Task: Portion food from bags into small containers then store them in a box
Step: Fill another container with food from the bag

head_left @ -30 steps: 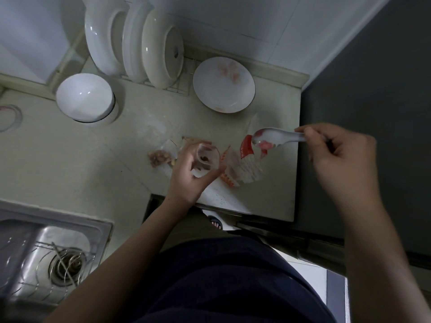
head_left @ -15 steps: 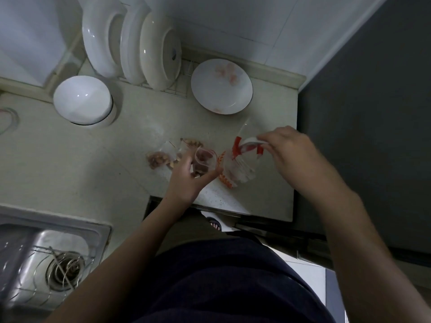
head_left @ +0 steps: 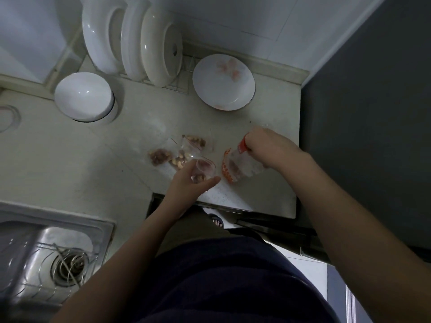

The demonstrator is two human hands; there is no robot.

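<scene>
My left hand (head_left: 190, 183) grips a small clear container (head_left: 205, 170) just above the counter, tilted, with a few bits of food inside. To its right lies a clear food bag (head_left: 240, 167) with an orange printed edge and a red strip at its mouth. My right hand (head_left: 268, 148) is curled at that mouth, reaching into the bag. The white spoon it holds is hidden by the hand and the bag.
Three small bags of nuts (head_left: 177, 152) lie left of the container. Behind are a white plate (head_left: 224, 81), an upturned white bowl (head_left: 84, 96) and dishes standing in a rack (head_left: 140, 43). A steel sink (head_left: 46, 252) sits lower left. A dark appliance (head_left: 361, 113) borders the counter's right edge.
My right hand has come down and left from above the counter, carrying the spoon into the bag's mouth. My left hand has kept the container in about the same place.
</scene>
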